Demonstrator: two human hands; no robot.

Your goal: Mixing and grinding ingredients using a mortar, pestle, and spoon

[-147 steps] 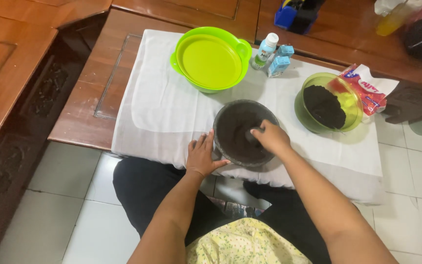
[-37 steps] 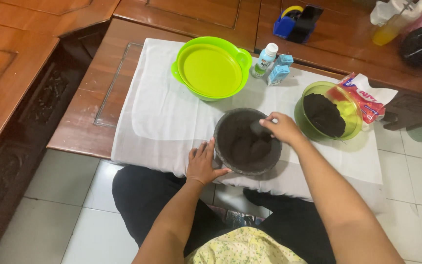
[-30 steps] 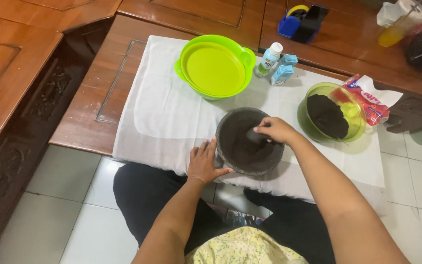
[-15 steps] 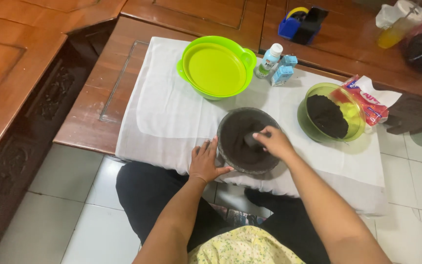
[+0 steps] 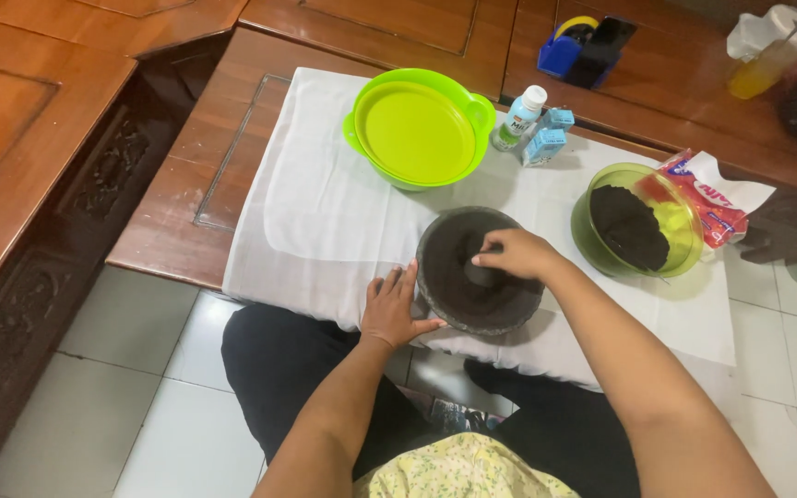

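Centre of frame: mortar (image 5: pixel 478 272) on cloth (image 5: pixel 325 212), which covers the table (image 5: pixel 177 212). Left hand (image 5: pixel 394 309) at the mortar's lower-left rim; right hand (image 5: pixel 517 254) inside it. Lidded bowl (image 5: pixel 419 129) above; bottle (image 5: pixel 520 117) and carton (image 5: pixel 546 146) upper right; open bowl (image 5: pixel 636 221) right, packet (image 5: pixel 712 198) beyond.

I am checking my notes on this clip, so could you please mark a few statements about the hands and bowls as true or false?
1. The right hand presses into the dark round pan. True.
2. The left hand rests on the green lid. False: it steadies the pan's left edge.
3. The clear green bowl holds dark crumbs. True.
4. The lidded green bowl sits on bare wood. False: it stands on the white cloth.
5. The small bottle stands beside the lidded green bowl. True.
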